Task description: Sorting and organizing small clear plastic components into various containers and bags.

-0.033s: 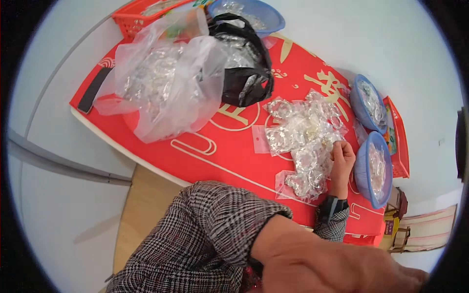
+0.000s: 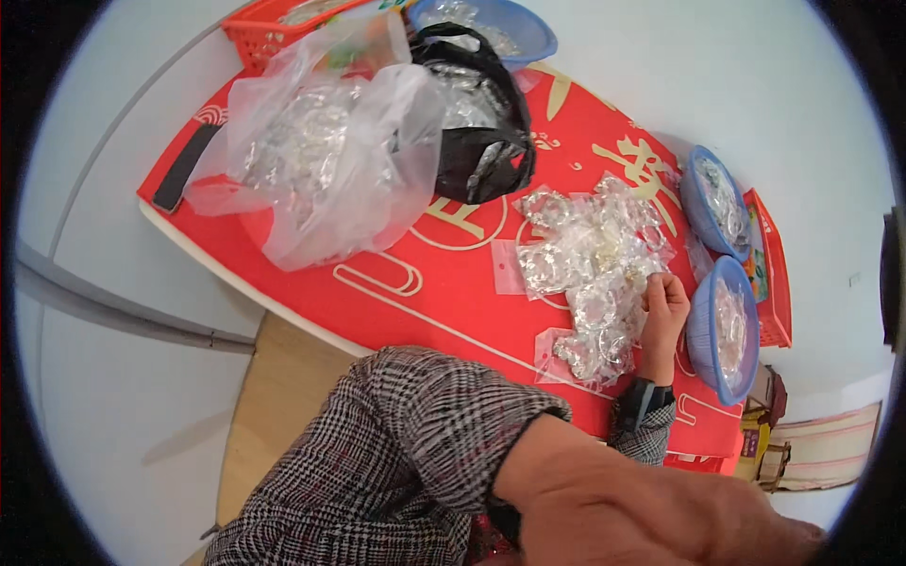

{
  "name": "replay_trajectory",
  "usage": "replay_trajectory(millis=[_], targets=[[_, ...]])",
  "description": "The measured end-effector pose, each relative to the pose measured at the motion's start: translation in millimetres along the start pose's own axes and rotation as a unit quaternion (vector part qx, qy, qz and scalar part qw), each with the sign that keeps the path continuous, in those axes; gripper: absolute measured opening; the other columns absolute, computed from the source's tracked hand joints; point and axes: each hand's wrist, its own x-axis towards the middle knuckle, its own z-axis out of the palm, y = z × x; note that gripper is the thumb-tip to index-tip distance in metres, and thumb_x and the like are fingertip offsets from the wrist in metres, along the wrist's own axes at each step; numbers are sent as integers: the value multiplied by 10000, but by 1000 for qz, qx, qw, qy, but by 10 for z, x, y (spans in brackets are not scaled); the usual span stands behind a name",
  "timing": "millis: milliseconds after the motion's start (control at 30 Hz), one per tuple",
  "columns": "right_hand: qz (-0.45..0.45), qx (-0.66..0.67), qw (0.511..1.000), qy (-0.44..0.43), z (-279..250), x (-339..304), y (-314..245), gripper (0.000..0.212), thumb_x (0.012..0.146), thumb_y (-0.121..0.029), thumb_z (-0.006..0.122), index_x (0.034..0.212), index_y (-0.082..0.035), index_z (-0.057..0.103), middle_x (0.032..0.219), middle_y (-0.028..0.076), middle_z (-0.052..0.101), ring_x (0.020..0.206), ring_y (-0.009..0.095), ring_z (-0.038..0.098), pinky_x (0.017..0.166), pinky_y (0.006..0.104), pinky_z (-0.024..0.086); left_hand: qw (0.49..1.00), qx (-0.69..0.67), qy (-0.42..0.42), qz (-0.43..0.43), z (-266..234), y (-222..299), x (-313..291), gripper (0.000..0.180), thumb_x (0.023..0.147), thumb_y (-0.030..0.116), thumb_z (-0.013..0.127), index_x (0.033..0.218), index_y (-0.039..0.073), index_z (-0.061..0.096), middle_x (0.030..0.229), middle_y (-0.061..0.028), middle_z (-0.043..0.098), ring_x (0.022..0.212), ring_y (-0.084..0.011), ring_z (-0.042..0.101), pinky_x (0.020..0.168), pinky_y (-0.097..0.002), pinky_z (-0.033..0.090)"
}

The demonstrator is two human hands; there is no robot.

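My right hand (image 2: 664, 316), with a dark band on its wrist, rests at the right edge of a pile of small clear packets (image 2: 590, 259). Its fingers are curled in against the packets, and what lies between the fingertips is hidden. Silvery pieces show inside the packets, too shiny to make out. Large and close, my left hand (image 2: 651, 519) reaches across the bottom of the view from a checked sleeve (image 2: 406, 424). Its fingers are cut off from sight, so I cannot see whether it holds anything.
A translucent white bag (image 2: 321, 160) and a black plastic bag (image 2: 481, 160), both full of shiny packets, stand on the red table cover (image 2: 377, 307). Blue basins (image 2: 700, 325) with packets line the right side, beside a red basket (image 2: 774, 283). Another blue basin (image 2: 528, 38) and red basket (image 2: 255, 42) sit at the back.
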Motion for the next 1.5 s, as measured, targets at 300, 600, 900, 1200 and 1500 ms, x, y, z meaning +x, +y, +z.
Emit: replay_trajectory(millis=[300,600,900,1200,1500], targets=[[-16,-1,1000,12,-14,-54,43,156,857,-161,540,741,-58,552,589,-55,445,524,26,379,479,182,285,999,20,-22,-12,-51,25,-79,239,856,278,427,973,109,550,932,-25,539,929,-173,530,857,-348,400],[-71,-138,987,37,-86,-15,107,149,835,-145,549,739,-31,563,611,-38,488,560,40,431,506,197,342,997,-6,-40,-63,-113,52,-92,298,856,316,405,1007,87,523,975,-49,516,953,-192,518,866,-355,395],[-72,4,997,28,-27,-51,59,148,819,-134,567,740,-9,564,621,-36,499,584,31,431,509,209,354,988,-66,-74,-118,-159,77,47,360,856,354,383,1040,66,497,1017,-73,494,978,-210,506,875,-361,391],[-65,4,998,25,-16,-66,17,154,818,-139,569,749,-2,559,619,-34,494,586,41,428,503,220,355,970,-121,-167,-130,-37,119,184,424,856,392,361,1074,45,470,1059,-96,471,1003,-228,494,885,-368,386],[-57,-4,998,29,-37,-64,56,156,795,-134,581,733,6,554,584,11,503,563,60,445,506,237,373,955,-150,-224,-121,6,270,273,489,856,430,339,1108,24,444,1101,-120,448,1027,-247,482,894,-374,381]])
